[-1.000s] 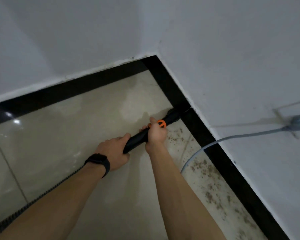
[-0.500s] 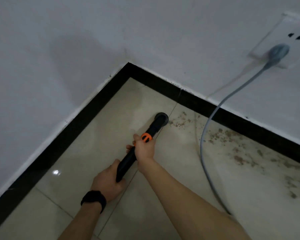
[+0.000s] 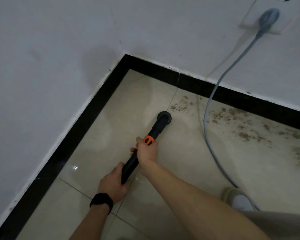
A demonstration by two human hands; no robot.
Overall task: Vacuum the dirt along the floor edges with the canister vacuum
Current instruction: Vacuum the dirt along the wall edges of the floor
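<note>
A black vacuum wand (image 3: 156, 129) with an orange collar (image 3: 149, 140) points at the beige tiled floor near the room corner. Its round nozzle (image 3: 164, 116) rests on the tile, just left of brown dirt (image 3: 180, 107) scattered along the black skirting (image 3: 232, 96). My right hand (image 3: 146, 151) grips the wand just below the orange collar. Lower down, my left hand (image 3: 113, 184), with a black watch on the wrist, holds the wand's end. The canister itself is out of view.
A grey power cord (image 3: 206, 122) runs from a plug (image 3: 268, 16) in a wall socket down across the dirty floor strip. More dirt (image 3: 249, 134) spreads to the right. My slipper (image 3: 237, 200) stands at the lower right. White walls meet at the corner (image 3: 125, 54).
The nozzle has pulled back from the skirting onto the open tile, and my view has swung right, so the socket, cord and dirt strip now show. Both hands keep their grip.
</note>
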